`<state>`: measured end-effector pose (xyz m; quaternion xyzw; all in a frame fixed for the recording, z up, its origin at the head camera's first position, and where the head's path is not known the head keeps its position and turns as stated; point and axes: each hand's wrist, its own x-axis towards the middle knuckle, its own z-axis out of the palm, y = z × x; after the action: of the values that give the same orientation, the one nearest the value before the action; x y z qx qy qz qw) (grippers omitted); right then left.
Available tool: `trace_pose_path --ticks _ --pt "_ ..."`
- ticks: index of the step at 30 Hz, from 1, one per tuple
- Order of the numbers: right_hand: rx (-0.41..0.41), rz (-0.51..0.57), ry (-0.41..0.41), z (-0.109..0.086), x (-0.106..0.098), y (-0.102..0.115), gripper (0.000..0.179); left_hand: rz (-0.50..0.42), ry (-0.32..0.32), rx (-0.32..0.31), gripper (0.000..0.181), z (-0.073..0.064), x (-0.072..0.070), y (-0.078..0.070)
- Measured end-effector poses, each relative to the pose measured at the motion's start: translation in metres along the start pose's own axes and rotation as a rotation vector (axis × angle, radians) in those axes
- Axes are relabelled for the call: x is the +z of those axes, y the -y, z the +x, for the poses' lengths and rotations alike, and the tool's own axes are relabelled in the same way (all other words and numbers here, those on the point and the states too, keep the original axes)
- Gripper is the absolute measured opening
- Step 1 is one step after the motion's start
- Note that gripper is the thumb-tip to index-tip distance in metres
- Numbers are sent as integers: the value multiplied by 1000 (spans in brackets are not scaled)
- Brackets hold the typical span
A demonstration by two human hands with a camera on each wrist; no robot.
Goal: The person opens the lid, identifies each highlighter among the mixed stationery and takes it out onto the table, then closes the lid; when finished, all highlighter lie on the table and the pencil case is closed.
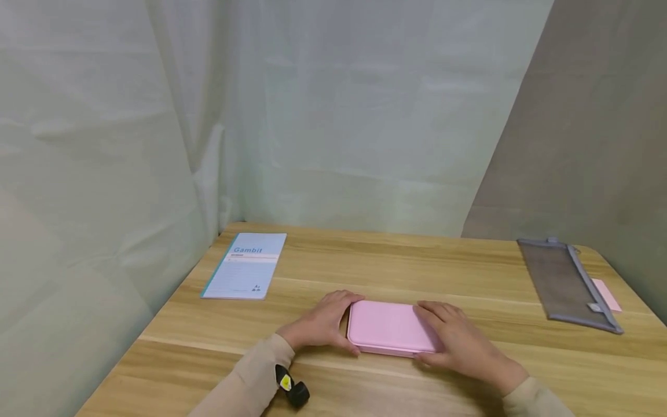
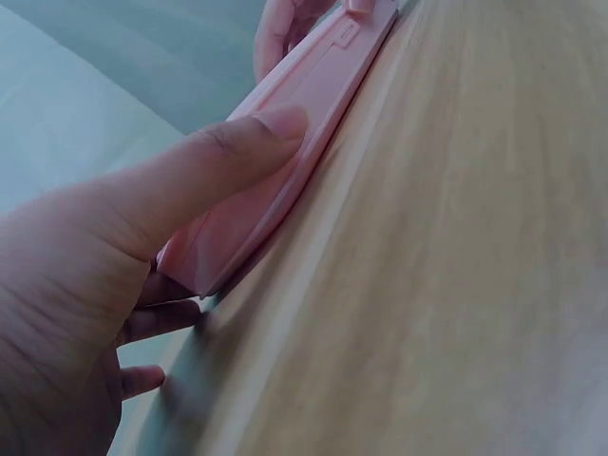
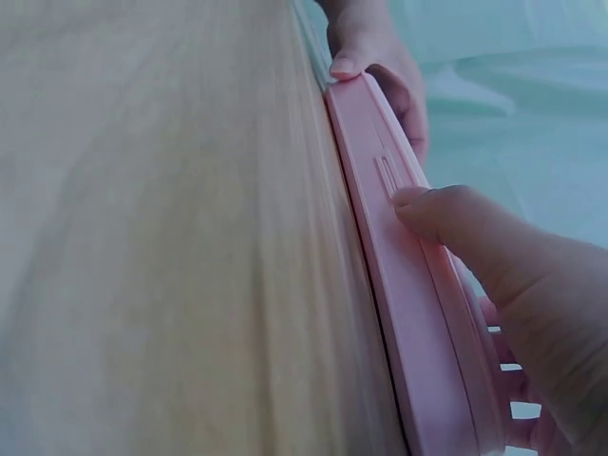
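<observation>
A flat pink pencil case [image 1: 385,327] with rounded corners lies closed on the wooden table. My left hand [image 1: 325,321] grips its left end, the thumb on the front side in the left wrist view and the other fingers towards the back. At the right end my right hand [image 1: 458,339] holds the case, fingers over the top and thumb on the front. In the right wrist view that thumb touches the front wall [image 3: 380,247] beside a small raised latch [image 3: 388,176]. What is inside the case is hidden.
A light blue notebook [image 1: 247,269] marked "Gambit" lies at the back left of the table [image 1: 396,263]. To the right is a grey mesh zip pouch [image 1: 563,284], with a pink slip [image 1: 607,294] partly under its edge. Pale curtains [image 1: 365,116] hang behind.
</observation>
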<state>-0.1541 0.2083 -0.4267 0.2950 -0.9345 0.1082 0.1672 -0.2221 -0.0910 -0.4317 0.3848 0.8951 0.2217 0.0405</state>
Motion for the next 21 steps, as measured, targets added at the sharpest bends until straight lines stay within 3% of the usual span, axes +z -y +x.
trace_pose_path --ticks 13,21 --pt "6 -58 -4 2 6 -3 87 -72 -41 -4 100 0 10 6" --pt "10 -30 -5 6 7 -9 89 -113 -43 -17 100 -1 10 6"
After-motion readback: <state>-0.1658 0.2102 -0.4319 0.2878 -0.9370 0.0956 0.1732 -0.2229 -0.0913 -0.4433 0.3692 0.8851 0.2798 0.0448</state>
